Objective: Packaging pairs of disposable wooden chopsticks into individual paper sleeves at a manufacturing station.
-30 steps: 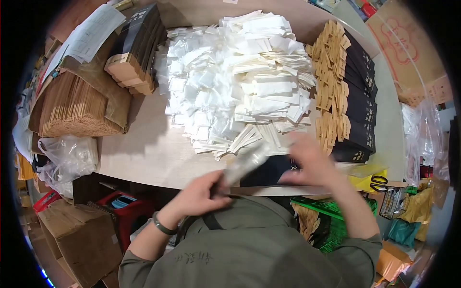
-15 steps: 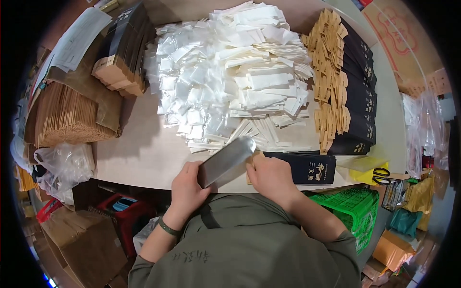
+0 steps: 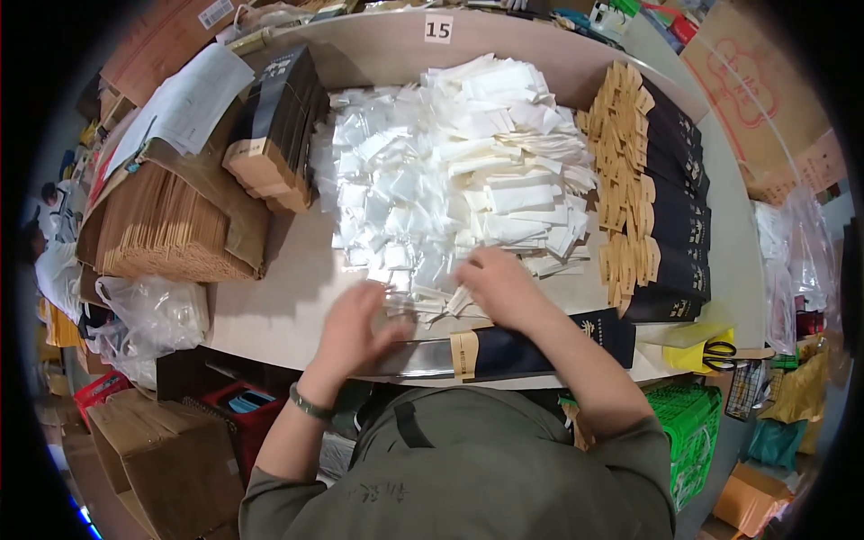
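My left hand (image 3: pixel 353 326) is over the near edge of the table, smeared by motion, thumb apart from the fingers and nothing visible in it. Beyond it, my right hand (image 3: pixel 500 286) reaches to the near edge of a pile of white paper packets (image 3: pixel 517 200), its fingers bent together; what they pinch is hidden. Under my right forearm lies a dark paper sleeve (image 3: pixel 509 351) with a tan end. From that end a shiny flat metal piece (image 3: pixel 418 358) extends left; whether it sits inside the sleeve cannot be seen. Clear plastic packets (image 3: pixel 382 171) lie heaped beside the white ones.
Stacked dark sleeves with tan ends (image 3: pixel 661 193) line the right side; another bundle (image 3: pixel 274 135) stands at back left. A carton of brown paper pieces (image 3: pixel 171 225) is at left. Black-handled scissors (image 3: pixel 718 355) lie at right, above a green crate (image 3: pixel 686 432).
My left hand has let go of the metal piece, which now lies against the sleeve's tan end. My right hand has left the sleeve and moved forward to the packets. The view has shifted.
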{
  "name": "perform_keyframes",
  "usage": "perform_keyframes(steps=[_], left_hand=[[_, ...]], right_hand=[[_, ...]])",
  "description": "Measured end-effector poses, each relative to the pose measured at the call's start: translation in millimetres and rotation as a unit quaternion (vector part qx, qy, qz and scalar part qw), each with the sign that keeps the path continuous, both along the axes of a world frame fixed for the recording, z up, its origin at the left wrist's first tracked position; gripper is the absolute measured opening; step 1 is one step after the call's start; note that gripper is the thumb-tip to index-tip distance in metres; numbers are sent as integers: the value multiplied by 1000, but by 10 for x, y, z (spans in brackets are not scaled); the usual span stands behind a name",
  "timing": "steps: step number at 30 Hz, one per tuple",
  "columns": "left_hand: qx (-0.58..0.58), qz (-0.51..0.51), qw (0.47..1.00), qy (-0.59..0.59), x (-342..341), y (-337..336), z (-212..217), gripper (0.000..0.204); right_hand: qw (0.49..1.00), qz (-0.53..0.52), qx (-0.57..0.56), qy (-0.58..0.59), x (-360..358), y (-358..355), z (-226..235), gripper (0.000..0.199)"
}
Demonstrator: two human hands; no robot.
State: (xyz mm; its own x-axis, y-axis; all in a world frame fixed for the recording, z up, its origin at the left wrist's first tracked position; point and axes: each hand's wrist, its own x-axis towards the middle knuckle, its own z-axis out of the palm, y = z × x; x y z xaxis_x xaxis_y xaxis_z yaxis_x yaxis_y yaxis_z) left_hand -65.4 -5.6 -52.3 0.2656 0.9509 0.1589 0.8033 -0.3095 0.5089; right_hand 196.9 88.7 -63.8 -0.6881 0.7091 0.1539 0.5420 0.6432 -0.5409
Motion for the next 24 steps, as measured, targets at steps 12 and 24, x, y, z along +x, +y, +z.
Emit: perform_keyframes(steps=[12,24], left_hand=[[116,8,992,40,14,784,-207,26],[77,151,984,-62,-116,485,104,16]], right_hand=[[994,-93,-53,-27,354,66,100,9],[982,-95,161,-21,552,522,269,12]])
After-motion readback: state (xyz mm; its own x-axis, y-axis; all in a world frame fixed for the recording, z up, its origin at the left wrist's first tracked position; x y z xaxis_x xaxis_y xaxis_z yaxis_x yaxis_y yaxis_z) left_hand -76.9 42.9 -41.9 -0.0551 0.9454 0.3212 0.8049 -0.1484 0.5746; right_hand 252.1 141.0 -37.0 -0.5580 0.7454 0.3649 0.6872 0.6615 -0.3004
